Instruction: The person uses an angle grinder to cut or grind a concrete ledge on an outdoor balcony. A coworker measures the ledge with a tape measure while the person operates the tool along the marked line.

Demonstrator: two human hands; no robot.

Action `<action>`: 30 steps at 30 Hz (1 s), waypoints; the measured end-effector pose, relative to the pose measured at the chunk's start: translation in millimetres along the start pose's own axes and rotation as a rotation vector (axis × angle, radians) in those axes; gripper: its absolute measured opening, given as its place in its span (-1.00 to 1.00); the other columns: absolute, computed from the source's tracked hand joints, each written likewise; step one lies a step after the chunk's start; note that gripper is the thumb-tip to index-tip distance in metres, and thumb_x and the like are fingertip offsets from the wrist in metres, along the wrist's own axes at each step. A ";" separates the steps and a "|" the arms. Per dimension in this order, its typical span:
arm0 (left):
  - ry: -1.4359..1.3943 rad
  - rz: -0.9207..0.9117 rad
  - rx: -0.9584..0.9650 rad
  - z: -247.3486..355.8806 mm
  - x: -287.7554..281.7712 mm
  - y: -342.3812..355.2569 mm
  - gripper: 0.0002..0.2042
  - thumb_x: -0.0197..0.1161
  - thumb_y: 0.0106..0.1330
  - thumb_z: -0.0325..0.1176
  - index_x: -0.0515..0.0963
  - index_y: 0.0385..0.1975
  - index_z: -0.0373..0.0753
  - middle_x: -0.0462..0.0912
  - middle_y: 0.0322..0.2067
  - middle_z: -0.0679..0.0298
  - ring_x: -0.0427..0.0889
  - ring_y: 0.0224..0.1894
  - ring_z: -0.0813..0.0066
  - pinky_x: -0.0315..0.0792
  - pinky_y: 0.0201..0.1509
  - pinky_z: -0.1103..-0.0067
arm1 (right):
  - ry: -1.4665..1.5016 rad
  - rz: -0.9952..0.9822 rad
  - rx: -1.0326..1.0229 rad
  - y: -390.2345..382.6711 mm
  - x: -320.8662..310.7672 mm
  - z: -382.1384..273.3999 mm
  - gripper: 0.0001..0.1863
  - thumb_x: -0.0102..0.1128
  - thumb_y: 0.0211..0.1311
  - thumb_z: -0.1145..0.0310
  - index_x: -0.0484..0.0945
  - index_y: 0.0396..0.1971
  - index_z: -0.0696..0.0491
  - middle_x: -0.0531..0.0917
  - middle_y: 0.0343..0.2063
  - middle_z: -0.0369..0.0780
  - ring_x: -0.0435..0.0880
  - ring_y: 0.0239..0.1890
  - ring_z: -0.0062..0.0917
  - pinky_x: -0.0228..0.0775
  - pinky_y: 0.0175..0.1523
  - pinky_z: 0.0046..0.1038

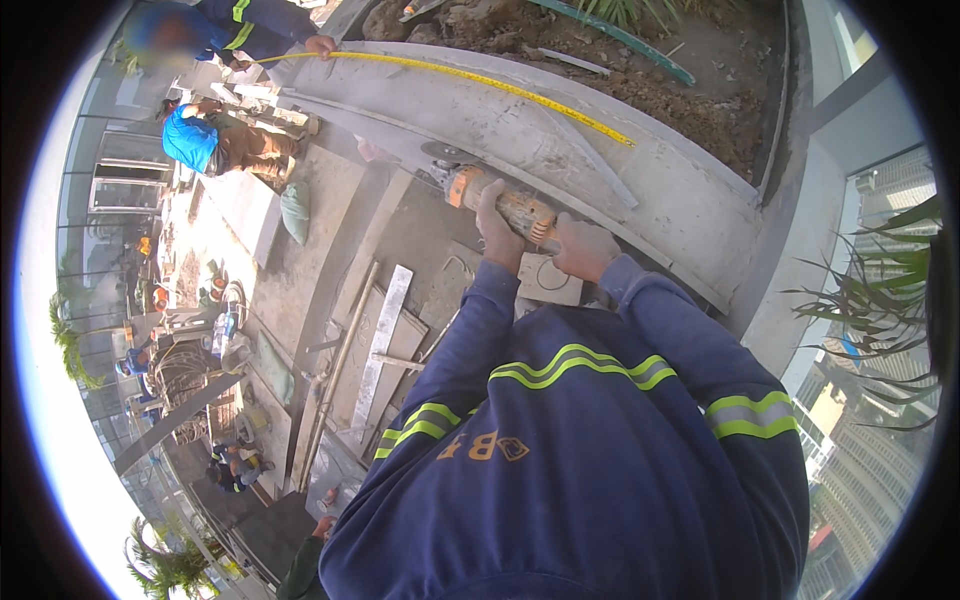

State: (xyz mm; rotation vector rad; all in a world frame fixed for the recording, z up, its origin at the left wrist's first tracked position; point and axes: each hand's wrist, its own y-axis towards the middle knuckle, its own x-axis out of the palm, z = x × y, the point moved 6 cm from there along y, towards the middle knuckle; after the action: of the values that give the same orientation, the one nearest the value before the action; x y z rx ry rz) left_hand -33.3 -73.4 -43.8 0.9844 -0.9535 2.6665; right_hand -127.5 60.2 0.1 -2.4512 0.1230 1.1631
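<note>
An angle grinder with orange and dusty casing [520, 212] is held against the side of a long pale concrete ledge [660, 200], its disc at the upper left end. My left hand [500, 225] grips the middle of the grinder's body, closed around it. My right hand [585, 245] is wrapped around the rear of the same grinder. Pale dust hangs near the disc. A yellow tape measure [480, 85] stretches along the ledge's top above the tool, beside a thin pale strip [600, 170].
A co-worker's hand [320, 45] holds the tape's far end. Another worker in blue [190, 140] bends over at upper left. Boards and pipes [390, 330] lie below left, with a green sack [295, 213]. A soil bed [700, 90] lies beyond the ledge; plants [890, 280] stand right.
</note>
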 end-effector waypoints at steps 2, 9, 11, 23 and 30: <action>0.003 0.005 -0.001 -2.0 -3.8 -1.2 -0.70 0.32 0.18 -0.35 0.48 -0.12 -0.26 0.57 -0.27 0.17 0.65 -0.23 0.18 0.60 -0.09 0.22 | -0.003 0.024 -0.024 -4.2 2.0 1.7 -0.55 0.28 0.07 0.25 0.35 -0.15 0.19 0.70 -0.26 0.09 0.70 -0.15 0.02 0.53 -0.06 -0.02; -0.013 -0.019 -0.010 -4.2 8.3 -34.2 -0.73 0.31 0.20 -0.33 0.48 -0.16 -0.25 0.58 -0.34 0.16 0.66 -0.32 0.19 0.62 -0.20 0.25 | -0.007 -0.004 0.041 -28.1 -5.3 2.5 -0.53 0.28 0.09 0.17 0.36 -0.15 0.18 0.70 -0.29 0.08 0.71 -0.16 0.01 0.53 -0.05 -0.02; -0.001 -0.012 -0.014 -3.5 11.8 -39.9 -0.74 0.31 0.20 -0.33 0.48 -0.17 -0.25 0.58 -0.36 0.17 0.65 -0.36 0.20 0.62 -0.23 0.27 | -0.009 0.001 0.039 -31.0 -7.0 2.5 -0.52 0.28 0.10 0.15 0.35 -0.15 0.18 0.70 -0.30 0.07 0.71 -0.16 0.00 0.54 -0.06 -0.01; -0.015 -0.014 0.000 -4.3 -3.0 -13.2 -0.71 0.33 0.17 -0.34 0.46 -0.15 -0.25 0.53 -0.32 0.19 0.63 -0.29 0.23 0.61 -0.19 0.24 | -0.026 -0.019 0.013 -18.2 -6.2 -5.2 -0.55 0.25 0.09 0.31 0.38 -0.07 0.21 0.71 -0.24 0.08 0.72 -0.11 -0.02 0.52 -0.03 -0.03; 0.003 -0.022 -0.001 -2.7 8.2 -17.2 -0.75 0.28 0.22 -0.31 0.47 -0.17 -0.25 0.57 -0.31 0.14 0.64 -0.26 0.21 0.59 -0.13 0.25 | -0.045 0.009 0.026 -13.9 -8.2 -3.4 -0.53 0.27 0.07 0.29 0.39 -0.07 0.22 0.72 -0.24 0.08 0.73 -0.14 -0.04 0.56 -0.04 -0.07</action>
State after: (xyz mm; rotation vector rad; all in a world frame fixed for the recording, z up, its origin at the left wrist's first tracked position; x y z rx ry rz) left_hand -35.3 -58.9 -31.4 0.9846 -0.9375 2.6492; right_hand -126.8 70.6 12.9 -2.4023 0.1358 1.2123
